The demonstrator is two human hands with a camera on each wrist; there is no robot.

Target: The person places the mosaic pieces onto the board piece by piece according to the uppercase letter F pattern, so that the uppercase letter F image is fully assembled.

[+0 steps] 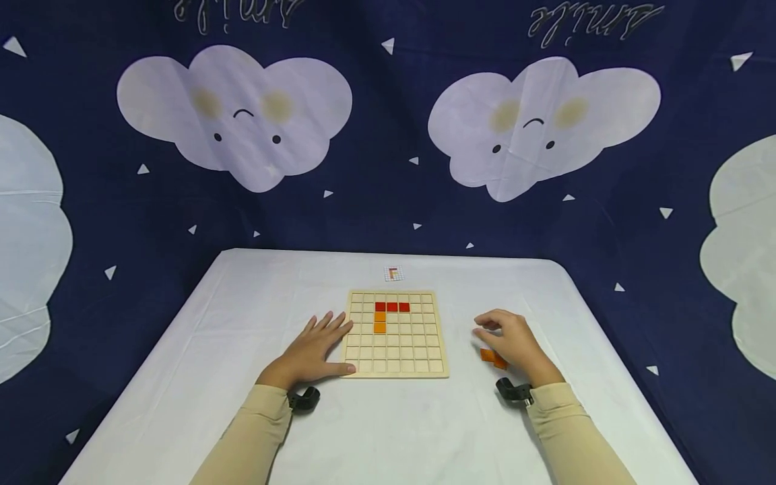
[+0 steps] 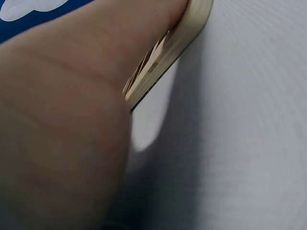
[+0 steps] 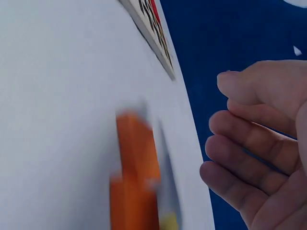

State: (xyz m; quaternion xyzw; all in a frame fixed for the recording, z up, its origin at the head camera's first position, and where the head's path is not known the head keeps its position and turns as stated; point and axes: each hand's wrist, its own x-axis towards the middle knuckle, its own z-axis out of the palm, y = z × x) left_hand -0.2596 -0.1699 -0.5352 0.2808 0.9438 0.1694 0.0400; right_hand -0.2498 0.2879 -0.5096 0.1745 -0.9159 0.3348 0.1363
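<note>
Square pale-wood grid board [image 1: 418, 353] lies on the white cloth-covered table [image 1: 388, 431]; we take it as our landmark. Left of the board, we record the bare left hand [image 1: 315, 350], fingers spread and nearly straight, fingertips and thumb touching the board's left border; it grips no tile. Within the board, left of centre and toward the far edge, three flat red square tiles [image 1: 392, 307] form a row, with two flat orange square tiles [image 1: 380, 322] in a column below the leftmost red. Beyond the board's far edge lies a small white printed grid card [image 1: 393, 273] bearing a red-and-orange pattern; its lower squares are too small for us to read. Right of the board, the bare right hand [image 1: 509, 337] has loosely curved fingers, thumb near the forefinger; we find no tile visible between them. Just beside this hand, loose orange tiles [image 1: 488, 355] lie overlapping.

In our judgement, good handling calls for light, steady left-hand pressure so the board does not slide. We advise separating the overlapped tiles, pinching one by opposite edges, and lowering it flat inside the ridges, checking its position against the card before release.
</note>
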